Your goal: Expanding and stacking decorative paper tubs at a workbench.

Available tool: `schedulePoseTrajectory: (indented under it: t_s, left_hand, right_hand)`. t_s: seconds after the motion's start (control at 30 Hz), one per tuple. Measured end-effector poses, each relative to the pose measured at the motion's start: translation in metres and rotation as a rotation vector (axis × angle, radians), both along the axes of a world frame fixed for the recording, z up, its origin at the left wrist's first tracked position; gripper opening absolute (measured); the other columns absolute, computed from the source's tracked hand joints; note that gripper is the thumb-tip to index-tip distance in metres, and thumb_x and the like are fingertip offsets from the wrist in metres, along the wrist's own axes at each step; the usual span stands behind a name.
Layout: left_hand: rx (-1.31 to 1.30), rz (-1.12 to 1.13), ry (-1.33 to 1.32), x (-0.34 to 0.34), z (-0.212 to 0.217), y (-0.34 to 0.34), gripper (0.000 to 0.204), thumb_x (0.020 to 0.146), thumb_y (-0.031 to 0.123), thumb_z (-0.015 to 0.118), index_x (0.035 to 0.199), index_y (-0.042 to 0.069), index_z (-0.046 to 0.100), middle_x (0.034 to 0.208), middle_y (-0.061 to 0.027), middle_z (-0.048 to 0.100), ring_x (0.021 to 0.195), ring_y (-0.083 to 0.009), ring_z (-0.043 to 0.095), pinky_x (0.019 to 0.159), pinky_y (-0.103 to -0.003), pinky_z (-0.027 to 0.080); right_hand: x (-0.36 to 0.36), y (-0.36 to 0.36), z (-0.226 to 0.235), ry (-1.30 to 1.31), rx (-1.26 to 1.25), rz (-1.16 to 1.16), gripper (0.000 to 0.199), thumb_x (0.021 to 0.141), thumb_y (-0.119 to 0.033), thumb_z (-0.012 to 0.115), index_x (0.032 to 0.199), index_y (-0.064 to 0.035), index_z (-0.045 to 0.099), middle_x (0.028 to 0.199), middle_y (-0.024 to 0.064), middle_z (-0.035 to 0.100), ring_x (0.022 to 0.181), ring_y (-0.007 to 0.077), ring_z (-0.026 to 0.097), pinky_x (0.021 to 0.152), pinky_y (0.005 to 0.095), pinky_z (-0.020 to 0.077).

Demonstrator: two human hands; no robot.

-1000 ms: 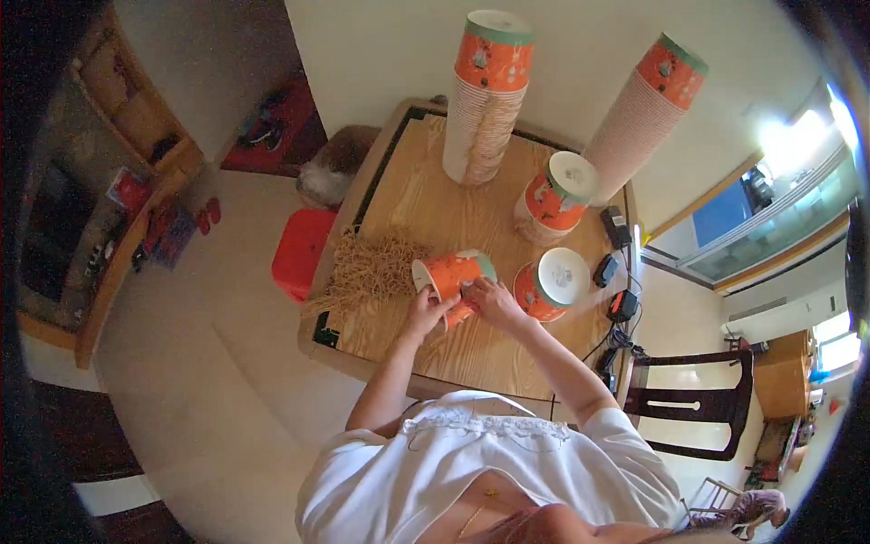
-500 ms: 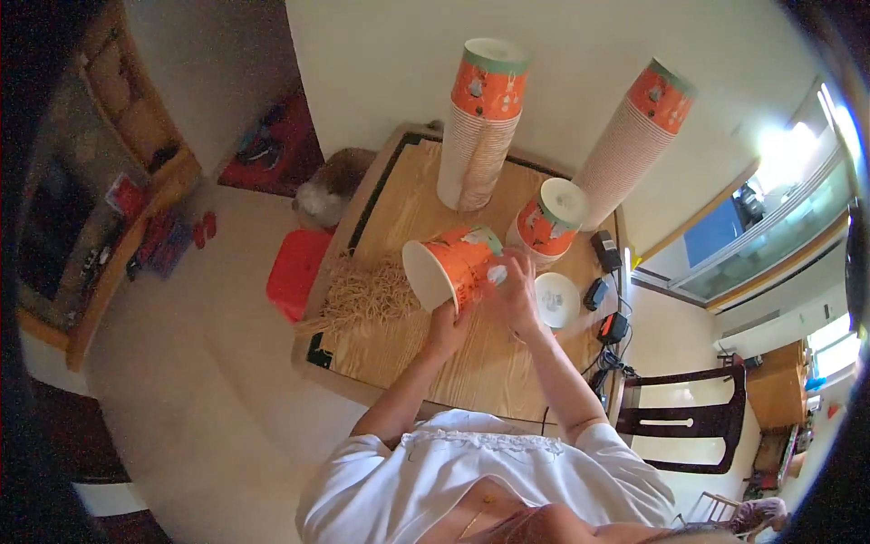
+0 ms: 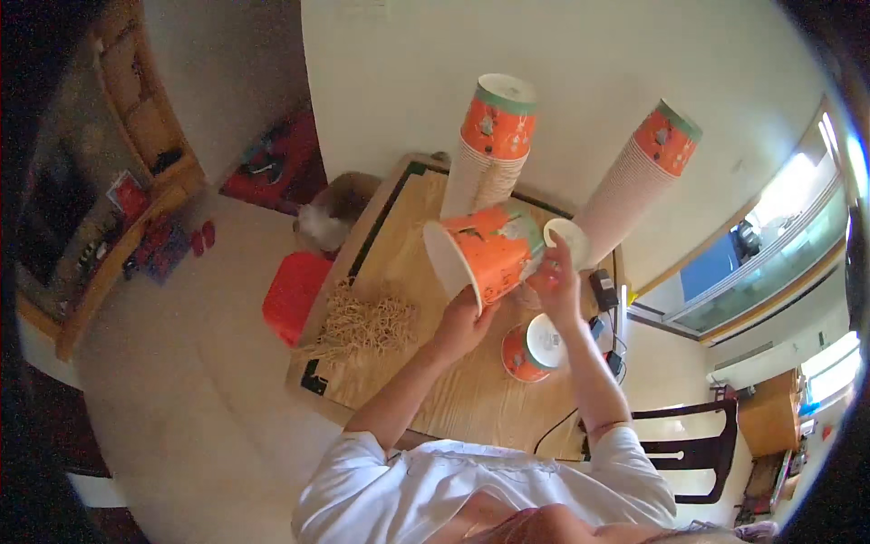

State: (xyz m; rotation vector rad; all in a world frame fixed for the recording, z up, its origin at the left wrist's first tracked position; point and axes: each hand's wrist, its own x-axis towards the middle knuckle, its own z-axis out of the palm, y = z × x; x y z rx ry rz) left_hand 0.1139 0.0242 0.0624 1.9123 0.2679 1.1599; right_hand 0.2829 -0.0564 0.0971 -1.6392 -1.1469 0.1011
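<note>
My left hand grips an orange paper bucket near its wide white rim, its fingers partly hidden. The bucket is tilted, with its mouth facing left and its green-banded base facing right. My right hand is beside that base, index finger stretched out and fingers apart. Behind the finger shows the pale bottom of another upside-down bucket; whether the finger touches it, I cannot tell. Below my right hand, a further orange bucket stands upside down on the wooden table.
Two tall stacks of nested buckets, one at the back and one at the back right, rise from the table. Tan paper-like strands lie at left. Black adapters and cables line the right edge, near a dark chair.
My view has shifted, so the table sits lower. The held bucket has been raised and moved right. My right hand has moved right, from the bucket's side to beyond its base, one finger now extended.
</note>
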Motion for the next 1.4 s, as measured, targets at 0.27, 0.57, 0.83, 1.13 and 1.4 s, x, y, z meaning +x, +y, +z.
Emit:
schedulePoseTrajectory:
  t_s: [0.27, 0.57, 0.83, 1.13, 1.4]
  left_hand:
    - [-0.003, -0.022, -0.049, 0.081, 0.078, 0.046, 0.024, 0.083, 0.012, 0.058, 0.104, 0.001, 0.055, 0.097, -0.0184, 0.059, 0.091, -0.0328, 0.058, 0.074, -0.038, 0.047]
    - [-0.878, -0.24, -0.71, 0.227, 0.15, 0.067, 0.044, 0.083, 0.016, 0.062, 0.121, 0.006, 0.042, 0.122, -0.0072, 0.049, 0.112, -0.019, 0.045, 0.095, -0.037, 0.035]
    - [-1.457, -0.609, -0.952, 0.3, 0.129, 0.111, 0.027, 0.087, 0.015, 0.055, 0.113, 0.014, 0.046, 0.111, -0.0001, 0.051, 0.106, -0.016, 0.048, 0.092, -0.039, 0.036]
    - [-1.491, -0.66, -0.905, 0.32, 0.116, 0.129, 0.029, 0.094, 0.024, 0.041, 0.115, 0.004, 0.042, 0.116, -0.0142, 0.052, 0.113, -0.0252, 0.049, 0.097, -0.039, 0.037]
    - [-1.456, -0.662, -0.694, 0.326, 0.094, 0.128, 0.041, 0.092, 0.029, 0.043, 0.122, 0.001, 0.039, 0.112, -0.0169, 0.055, 0.099, -0.0253, 0.057, 0.088, -0.039, 0.045]
  right_hand:
    - [0.097, 0.018, 0.127, 0.003, 0.089, 0.138, 0.026, 0.087, -0.004, 0.052, 0.114, -0.0023, 0.054, 0.1, 0.0037, 0.058, 0.089, 0.0138, 0.055, 0.08, 0.0267, 0.0455]
    - [0.098, 0.08, 0.239, -0.812, 0.198, -0.023, 0.021, 0.081, 0.005, 0.054, 0.1, -0.0023, 0.06, 0.094, 0.0114, 0.058, 0.083, 0.0239, 0.058, 0.074, 0.0293, 0.0457]
    - [0.13, 0.14, 0.246, -1.038, 0.043, 0.088, 0.026, 0.078, 0.01, 0.054, 0.099, -0.0031, 0.062, 0.091, 0.0106, 0.058, 0.084, 0.0208, 0.057, 0.075, 0.0276, 0.0454]
    - [0.181, 0.173, 0.247, -0.984, -0.036, 0.179, 0.02, 0.079, 0.007, 0.055, 0.096, -0.0017, 0.061, 0.088, 0.0085, 0.06, 0.084, 0.021, 0.058, 0.076, 0.0288, 0.0456]
    - [0.179, 0.194, 0.222, -1.139, -0.27, 0.167, 0.013, 0.081, -0.001, 0.056, 0.093, -0.003, 0.059, 0.093, 0.011, 0.06, 0.087, 0.0269, 0.058, 0.077, 0.034, 0.0469]
